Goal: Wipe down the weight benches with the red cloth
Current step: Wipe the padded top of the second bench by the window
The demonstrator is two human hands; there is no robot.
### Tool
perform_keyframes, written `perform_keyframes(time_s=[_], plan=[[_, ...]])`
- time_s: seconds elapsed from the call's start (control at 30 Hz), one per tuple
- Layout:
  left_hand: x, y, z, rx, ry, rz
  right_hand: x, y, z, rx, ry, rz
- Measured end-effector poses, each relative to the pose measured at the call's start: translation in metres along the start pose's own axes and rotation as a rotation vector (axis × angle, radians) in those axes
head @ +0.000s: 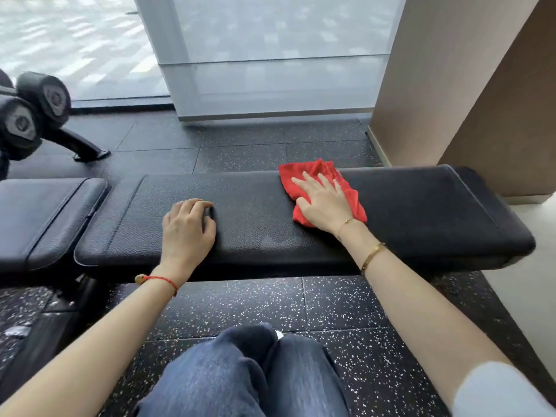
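Gym — padded weight bench [270, 218], dumbbells [33, 112], speckled rubber floor tiles [240, 302].

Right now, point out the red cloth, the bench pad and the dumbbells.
red cloth [304, 173]: head view, upper fold.
bench pad [421, 206]: head view, bare top right of the cloth.
dumbbells [52, 96]: head view, end face.

- bright daylight through frosted glass [270, 55] at the top
- soft sheen on bench pad [255, 224]
- dumbbells [30, 109] blurred at left
- wide-angle bending at edges
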State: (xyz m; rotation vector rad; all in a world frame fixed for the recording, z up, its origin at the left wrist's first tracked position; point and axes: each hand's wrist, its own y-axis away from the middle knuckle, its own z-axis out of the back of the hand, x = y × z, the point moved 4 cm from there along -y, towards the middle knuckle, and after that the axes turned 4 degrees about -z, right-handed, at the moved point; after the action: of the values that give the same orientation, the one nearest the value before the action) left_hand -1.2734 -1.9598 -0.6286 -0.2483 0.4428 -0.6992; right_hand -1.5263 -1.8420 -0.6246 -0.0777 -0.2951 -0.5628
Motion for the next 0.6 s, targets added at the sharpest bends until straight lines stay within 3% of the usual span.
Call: perform_keyframes(time_s=[0.13,0.23,0.43,0.6], plan=[[0.014,0.012,0.009,0.044,-0.023,-0.032,0.088,0.033,-0.031,0.056,0.039,0.298],[0.020,0.016,0.017,0.050,-0.091,-0.010,0.087,0.049,-0.034,0.035,0.022,0.351],[0.026,0.020,0.012,0.076,-0.130,0.020,0.036,0.029,-0.020,-0.022,0.015,0.134],[0.027,0.019,0.010,0.080,-0.139,0.024,0.047,-0.012,-0.018,-0.018,0.028,-0.007]])
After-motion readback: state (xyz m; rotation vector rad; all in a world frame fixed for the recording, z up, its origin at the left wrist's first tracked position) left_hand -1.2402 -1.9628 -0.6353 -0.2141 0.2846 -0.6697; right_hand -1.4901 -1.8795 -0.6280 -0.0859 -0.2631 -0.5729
